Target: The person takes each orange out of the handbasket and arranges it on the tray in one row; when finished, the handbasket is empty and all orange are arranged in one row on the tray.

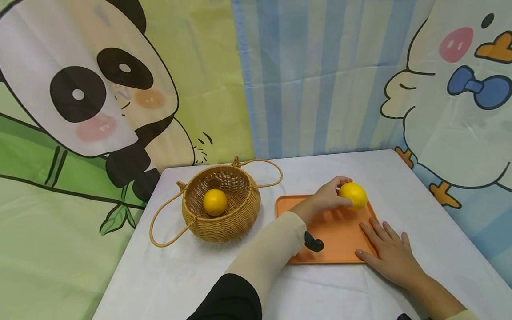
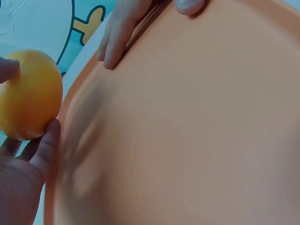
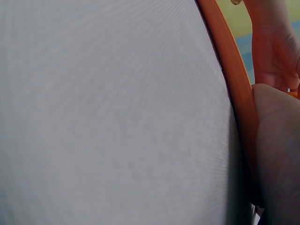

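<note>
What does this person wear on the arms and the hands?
The left sleeve is cream, with a black part higher up and a small dark piece at the cuff. The right sleeve, also cream, shows only at the head view's lower edge. The left hand and right hand wear no gloves.

L sleeve [image 1: 270, 251]: cream, long; blk upper section [image 1: 232, 298] w/ curved edge. Blk rounded fitting [image 1: 314, 242] at L wrist. R sleeve [image 1: 464, 316]: cream, partly in view. L hand [image 1: 329, 195] & R hand [image 1: 394, 260]: bare.
</note>
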`<state>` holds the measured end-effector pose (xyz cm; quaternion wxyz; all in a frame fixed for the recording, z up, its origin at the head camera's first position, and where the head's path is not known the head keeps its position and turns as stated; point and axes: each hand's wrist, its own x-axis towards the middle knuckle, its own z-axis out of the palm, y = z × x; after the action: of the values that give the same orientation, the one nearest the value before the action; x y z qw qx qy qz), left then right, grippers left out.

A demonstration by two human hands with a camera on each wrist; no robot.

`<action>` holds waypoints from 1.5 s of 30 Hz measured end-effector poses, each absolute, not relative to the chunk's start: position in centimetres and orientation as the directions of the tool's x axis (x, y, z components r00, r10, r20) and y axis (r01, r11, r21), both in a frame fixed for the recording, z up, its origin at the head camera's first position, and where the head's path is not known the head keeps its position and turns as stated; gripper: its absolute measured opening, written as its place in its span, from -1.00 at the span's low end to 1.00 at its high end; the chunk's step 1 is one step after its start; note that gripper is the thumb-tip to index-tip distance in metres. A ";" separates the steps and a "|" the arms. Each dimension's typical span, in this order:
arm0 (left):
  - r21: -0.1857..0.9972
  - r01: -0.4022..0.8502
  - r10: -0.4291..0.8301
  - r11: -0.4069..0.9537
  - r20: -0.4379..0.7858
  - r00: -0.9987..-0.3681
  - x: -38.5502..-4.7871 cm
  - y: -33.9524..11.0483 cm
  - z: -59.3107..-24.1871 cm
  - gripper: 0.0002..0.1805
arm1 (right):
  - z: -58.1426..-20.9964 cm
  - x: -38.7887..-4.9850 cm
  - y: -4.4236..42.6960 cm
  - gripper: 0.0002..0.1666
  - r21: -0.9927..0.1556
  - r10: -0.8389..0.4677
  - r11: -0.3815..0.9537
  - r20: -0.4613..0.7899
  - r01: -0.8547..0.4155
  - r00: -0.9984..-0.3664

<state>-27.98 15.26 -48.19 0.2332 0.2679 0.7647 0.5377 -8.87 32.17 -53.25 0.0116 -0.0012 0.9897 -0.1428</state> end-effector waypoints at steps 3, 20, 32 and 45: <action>0.944 0.152 0.637 0.293 -0.074 -0.768 -27.6 15.8 -48.4 -0.24 | -53.4 -8.8 32.3 0.17 -0.273 0.001 0.962 -0.022 0.007 -1.000; 0.831 0.305 0.540 0.465 0.007 -0.842 -25.3 18.8 -49.8 -0.15 | -53.3 -8.8 32.5 0.16 -0.274 -0.023 0.961 -0.003 -0.021 -1.000; 0.774 0.374 0.535 0.510 0.055 -0.843 -24.7 19.8 -50.0 -0.01 | -53.3 -8.7 32.5 0.15 -0.267 -0.022 0.963 0.005 -0.023 -1.000; 0.768 0.408 0.575 0.494 0.063 -0.816 -24.7 19.7 -50.2 0.00 | -53.4 -8.7 32.3 0.17 -0.266 -0.015 0.964 -0.004 -0.013 -1.000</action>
<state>-24.73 19.70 -50.16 0.1009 0.2862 0.8585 0.4134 -8.73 32.27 -53.38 0.0032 -0.0071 0.9909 -0.1340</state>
